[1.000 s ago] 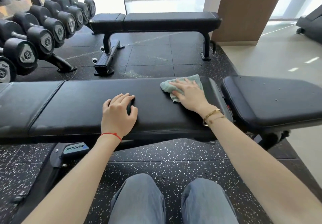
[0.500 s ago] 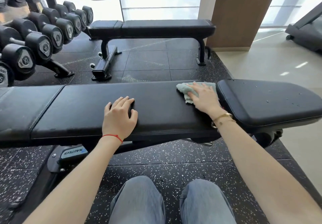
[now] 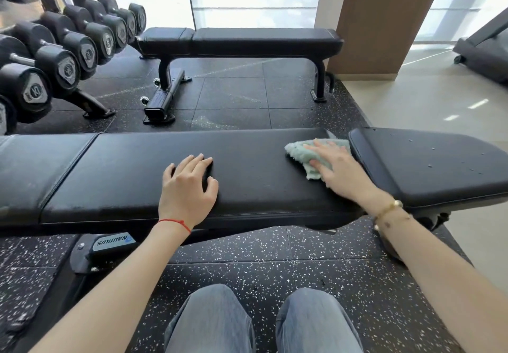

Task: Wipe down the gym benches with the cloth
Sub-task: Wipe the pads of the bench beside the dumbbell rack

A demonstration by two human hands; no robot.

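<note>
Knees: the person's knees point(image 3: 264, 322) are closest to the camera, on the speckled floor point(image 3: 275, 259) in front of the near bench point(image 3: 192, 160).
Left hand: the left hand point(image 3: 187, 187) lies flat on the middle of the long pad near its front edge, fingers spread and relaxed, gripping nothing; the arm runs straight in from the lower left.
Right hand: the right hand point(image 3: 338, 165) presses flat on the cloth point(image 3: 305, 155), fingers straight and pointing left, arm reaching in from the lower right.
Cloth: pale green and bunched, at the right end of the long pad, just beside the gap to the seat pad point(image 3: 428, 165).
Doing it well: I'd keep the palm flat, press evenly, overlap strokes to the pad edges, then do the droplet-specked seat pad.
Beyond: a second bench point(image 3: 247, 40) stands well apart, dumbbells point(image 3: 68, 50) at the far left.
</note>
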